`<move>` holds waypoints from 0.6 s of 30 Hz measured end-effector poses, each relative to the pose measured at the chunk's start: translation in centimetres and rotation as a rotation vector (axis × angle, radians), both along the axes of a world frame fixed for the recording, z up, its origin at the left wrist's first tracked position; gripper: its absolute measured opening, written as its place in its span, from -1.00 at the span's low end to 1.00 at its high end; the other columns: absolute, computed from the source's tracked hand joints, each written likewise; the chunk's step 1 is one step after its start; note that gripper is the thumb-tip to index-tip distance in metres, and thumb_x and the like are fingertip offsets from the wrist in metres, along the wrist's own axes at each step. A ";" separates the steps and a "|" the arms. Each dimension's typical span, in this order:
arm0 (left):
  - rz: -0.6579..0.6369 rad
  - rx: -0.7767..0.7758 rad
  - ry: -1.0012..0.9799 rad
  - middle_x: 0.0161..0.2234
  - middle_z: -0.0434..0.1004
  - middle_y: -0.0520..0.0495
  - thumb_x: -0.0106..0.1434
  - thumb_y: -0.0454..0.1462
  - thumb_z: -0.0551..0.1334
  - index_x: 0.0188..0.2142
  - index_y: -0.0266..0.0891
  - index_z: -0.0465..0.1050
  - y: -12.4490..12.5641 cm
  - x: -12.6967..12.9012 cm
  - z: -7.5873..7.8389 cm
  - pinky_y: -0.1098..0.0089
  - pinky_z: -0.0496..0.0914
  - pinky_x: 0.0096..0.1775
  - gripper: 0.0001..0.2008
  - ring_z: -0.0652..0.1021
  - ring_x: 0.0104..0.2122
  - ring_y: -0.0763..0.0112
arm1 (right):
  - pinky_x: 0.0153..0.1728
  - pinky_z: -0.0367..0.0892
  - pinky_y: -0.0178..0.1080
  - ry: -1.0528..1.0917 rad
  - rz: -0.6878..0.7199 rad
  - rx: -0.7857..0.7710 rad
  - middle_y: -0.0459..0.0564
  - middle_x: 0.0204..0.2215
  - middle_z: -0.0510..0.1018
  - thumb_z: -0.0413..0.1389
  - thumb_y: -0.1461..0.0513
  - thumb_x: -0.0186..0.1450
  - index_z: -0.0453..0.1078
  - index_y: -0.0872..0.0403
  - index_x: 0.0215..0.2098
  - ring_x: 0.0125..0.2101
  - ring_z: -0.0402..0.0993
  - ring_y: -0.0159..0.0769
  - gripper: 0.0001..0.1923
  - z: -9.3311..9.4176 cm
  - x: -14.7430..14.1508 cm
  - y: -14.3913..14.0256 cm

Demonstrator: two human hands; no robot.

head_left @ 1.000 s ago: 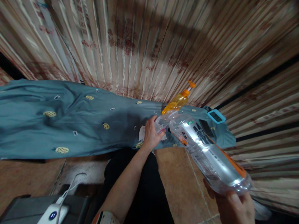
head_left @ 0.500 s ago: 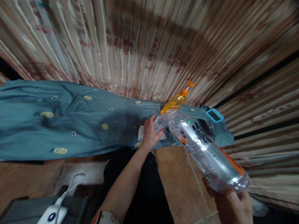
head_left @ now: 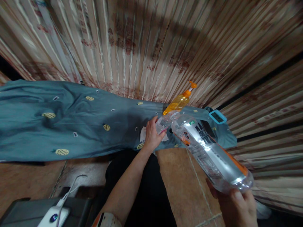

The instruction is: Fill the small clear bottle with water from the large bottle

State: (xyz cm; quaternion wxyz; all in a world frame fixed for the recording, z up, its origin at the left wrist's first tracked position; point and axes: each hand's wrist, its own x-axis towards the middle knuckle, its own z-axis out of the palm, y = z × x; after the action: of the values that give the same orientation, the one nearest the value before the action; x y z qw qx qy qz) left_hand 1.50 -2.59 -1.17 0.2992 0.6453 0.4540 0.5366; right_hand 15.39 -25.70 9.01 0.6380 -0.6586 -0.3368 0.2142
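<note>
A pleated curtain (head_left: 132,63) is hanging along the far edge of the surface (head_left: 78,119), which a teal pineapple cloth is covering. The large clear bottle (head_left: 213,154) with the silver label is slanting across the right part of the surface, its neck over the cloth and its base reaching out past the near edge. The right hand (head_left: 236,206) is gripping that base. An orange pump bottle (head_left: 177,103) is standing by the far edge, just beyond the neck. The left hand (head_left: 153,136) is closing around a small clear container (head_left: 161,123), whose far end is meeting or overlapping the bottle's mouth; whether they are touching, or any liquid is passing, I cannot tell. A dark flat object (head_left: 208,128) is lying toward the right end, partly hidden by the bottle, and a blue-framed clock (head_left: 217,117) is sitting near the far right corner. White paper (head_left: 143,134) is lying under the left hand, nearer the near edge.

Over the last second hardly anything is changing: both hands are keeping their grips and the bottle its slant, so the work is apparently resting on a steady hold, mouth at container.
</note>
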 end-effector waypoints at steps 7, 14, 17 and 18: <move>-0.009 0.007 -0.011 0.05 0.45 -0.19 0.05 -0.35 0.40 0.20 -0.16 0.18 0.1 0.0 -0.2 -0.03 0.38 0.14 -0.25 0.49 0.06 0.05 | -0.41 0.34 -0.09 -0.011 0.048 -0.017 0.04 -0.24 0.45 0.20 0.00 0.25 0.26 -0.03 0.28 -0.40 0.37 -0.14 -0.33 0.5 -0.1 0.1; -0.007 0.019 0.000 0.06 0.45 -0.20 0.05 -0.37 0.40 0.21 -0.18 0.16 0.0 0.0 -0.3 -0.01 0.37 0.15 -0.25 0.48 0.07 0.06 | -0.56 0.17 -0.22 0.033 0.011 0.024 0.06 -0.22 0.48 0.24 -0.02 0.20 0.34 0.00 0.22 -0.44 0.34 -0.22 -0.34 0.8 -0.5 0.5; -0.006 0.022 0.004 0.07 0.45 -0.21 0.06 -0.37 0.40 0.20 -0.19 0.17 0.0 0.0 -0.3 -0.01 0.37 0.15 -0.26 0.48 0.07 0.05 | -0.58 0.17 -0.23 0.032 0.022 0.068 0.04 -0.25 0.48 0.27 0.01 0.17 0.37 -0.01 0.21 -0.44 0.34 -0.21 -0.34 0.6 -0.1 0.5; -0.008 0.024 0.006 0.07 0.45 -0.21 0.06 -0.36 0.40 0.20 -0.19 0.17 0.0 0.0 -0.2 -0.01 0.37 0.15 -0.27 0.48 0.08 0.05 | -0.57 0.19 -0.22 0.026 0.021 0.070 0.02 -0.27 0.48 0.26 0.02 0.18 0.36 -0.01 0.22 -0.46 0.33 -0.22 -0.34 0.5 0.0 0.5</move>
State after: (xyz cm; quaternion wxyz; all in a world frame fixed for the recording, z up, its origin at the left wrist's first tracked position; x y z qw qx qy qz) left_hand 1.48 -2.60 -1.41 0.2922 0.6523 0.4456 0.5390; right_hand 15.35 -25.23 9.54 0.6627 -0.6294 -0.3427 0.2173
